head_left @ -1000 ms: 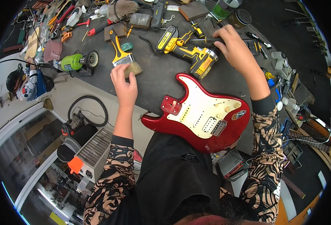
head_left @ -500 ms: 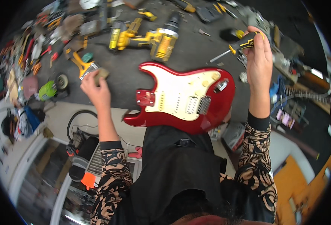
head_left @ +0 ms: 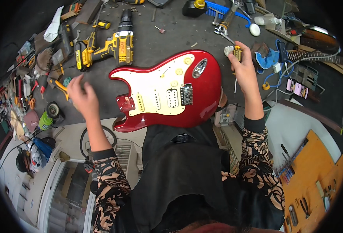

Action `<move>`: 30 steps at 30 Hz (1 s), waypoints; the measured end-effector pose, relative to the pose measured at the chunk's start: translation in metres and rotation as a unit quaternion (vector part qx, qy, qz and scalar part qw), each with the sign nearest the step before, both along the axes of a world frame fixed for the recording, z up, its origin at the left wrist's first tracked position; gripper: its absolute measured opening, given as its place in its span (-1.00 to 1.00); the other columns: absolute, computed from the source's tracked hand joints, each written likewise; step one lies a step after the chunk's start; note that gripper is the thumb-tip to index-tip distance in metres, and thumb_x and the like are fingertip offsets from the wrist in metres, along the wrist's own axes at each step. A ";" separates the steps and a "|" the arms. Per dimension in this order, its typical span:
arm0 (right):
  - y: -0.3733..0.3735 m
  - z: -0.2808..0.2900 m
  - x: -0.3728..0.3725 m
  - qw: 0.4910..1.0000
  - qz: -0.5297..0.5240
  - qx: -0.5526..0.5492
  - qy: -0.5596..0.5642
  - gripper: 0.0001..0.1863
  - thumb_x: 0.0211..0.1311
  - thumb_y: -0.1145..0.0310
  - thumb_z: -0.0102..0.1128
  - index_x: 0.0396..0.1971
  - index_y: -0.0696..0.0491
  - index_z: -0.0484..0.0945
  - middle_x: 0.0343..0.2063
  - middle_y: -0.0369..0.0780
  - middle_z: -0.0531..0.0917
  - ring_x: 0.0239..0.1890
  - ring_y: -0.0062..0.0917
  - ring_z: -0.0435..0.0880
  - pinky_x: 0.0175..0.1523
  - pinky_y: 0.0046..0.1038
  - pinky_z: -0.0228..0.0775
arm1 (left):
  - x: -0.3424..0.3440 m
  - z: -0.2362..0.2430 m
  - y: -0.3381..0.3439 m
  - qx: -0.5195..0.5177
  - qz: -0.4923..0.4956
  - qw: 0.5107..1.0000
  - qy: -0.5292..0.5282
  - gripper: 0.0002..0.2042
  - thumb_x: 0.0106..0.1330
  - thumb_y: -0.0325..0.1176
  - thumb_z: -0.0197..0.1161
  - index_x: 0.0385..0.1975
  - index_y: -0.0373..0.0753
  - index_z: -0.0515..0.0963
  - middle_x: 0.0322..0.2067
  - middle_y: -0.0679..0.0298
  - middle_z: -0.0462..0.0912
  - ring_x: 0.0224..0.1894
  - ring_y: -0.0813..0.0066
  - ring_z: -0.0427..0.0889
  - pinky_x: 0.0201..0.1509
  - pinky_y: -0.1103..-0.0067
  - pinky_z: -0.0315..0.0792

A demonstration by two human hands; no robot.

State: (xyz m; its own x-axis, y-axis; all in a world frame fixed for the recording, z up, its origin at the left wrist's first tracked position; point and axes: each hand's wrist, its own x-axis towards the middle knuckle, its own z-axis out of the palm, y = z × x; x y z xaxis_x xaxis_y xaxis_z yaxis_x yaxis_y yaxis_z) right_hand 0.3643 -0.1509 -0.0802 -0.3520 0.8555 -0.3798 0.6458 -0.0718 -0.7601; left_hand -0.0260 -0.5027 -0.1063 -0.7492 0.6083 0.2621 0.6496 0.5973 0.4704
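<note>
Closest to you is your black apron (head_left: 171, 159), and the near edge of the red electric guitar body (head_left: 210, 97) meets it at the edge of the desk (head_left: 148, 40). The body lies flat, face up, between your two hands: to the right of your left hand (head_left: 83, 96) and to the left of your right hand (head_left: 244, 68), with a gap on either side. Its finish is glossy, and a cream pickguard (head_left: 148, 83) covers much of the face. The neck pocket (head_left: 125, 103) sits bare at the left end. Three cream knobs, a humbucker pickup (head_left: 172, 98), a metal bridge (head_left: 186, 94) and a chrome jack plate (head_left: 200, 68) sit toward the right.

Your right hand grips the yellow-and-black handle of a screwdriver (head_left: 237, 53), its shaft pointing down toward you, clear of the guitar body. Your left hand is blurred, its fingers loosely parted with nothing visible in them; it is right beside a yellow-handled paintbrush (head_left: 61, 88), and you cannot tell from here whether they touch.

Beyond the guitar body, a yellow-and-black cordless drill (head_left: 124, 46) lies with its chuck pointing away from you. Farther off stands a black bottle with a yellow cap (head_left: 195, 7).
</note>
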 end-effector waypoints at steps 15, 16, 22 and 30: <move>-0.013 -0.009 0.000 0.948 0.191 0.235 -0.094 -0.20 0.34 0.69 0.20 0.57 -0.14 0.36 0.30 0.00 0.46 0.36 0.02 0.54 0.37 -0.10 0.46 | -0.048 0.016 0.011 0.051 0.079 0.995 -0.033 -0.79 0.33 -0.65 0.18 -0.13 -0.30 0.67 -0.09 0.19 0.64 -0.07 0.32 0.67 -0.03 0.46 0.55; -0.015 -0.012 0.002 0.948 0.199 0.226 -0.102 -0.20 0.35 0.70 0.20 0.56 -0.14 0.37 0.30 0.00 0.46 0.36 0.01 0.54 0.37 -0.10 0.46 | -0.048 0.013 0.001 0.047 0.100 0.992 -0.053 -0.81 0.33 -0.66 0.17 -0.16 -0.30 0.66 -0.12 0.18 0.63 -0.07 0.28 0.66 -0.01 0.43 0.55; -0.019 -0.009 0.009 0.932 0.233 0.251 -0.120 -0.24 0.38 0.71 0.18 0.54 -0.16 0.44 0.31 -0.01 0.47 0.35 -0.02 0.55 0.37 -0.11 0.48 | -0.051 0.004 -0.065 -0.017 0.120 0.992 -0.020 -0.87 0.32 -0.66 0.18 -0.25 -0.33 0.63 -0.17 0.10 0.64 -0.09 0.09 0.66 0.02 0.34 0.54; -0.028 -0.012 0.020 0.914 0.215 0.302 -0.163 -0.30 0.33 0.75 0.15 0.44 -0.09 0.51 0.40 0.04 0.41 0.44 0.02 0.44 0.49 -0.05 0.33 | -0.065 0.024 -0.070 -0.054 0.127 0.986 -0.089 -0.87 0.37 -0.58 0.18 -0.20 -0.34 0.67 -0.21 0.08 0.70 -0.18 0.07 0.71 -0.03 0.31 0.58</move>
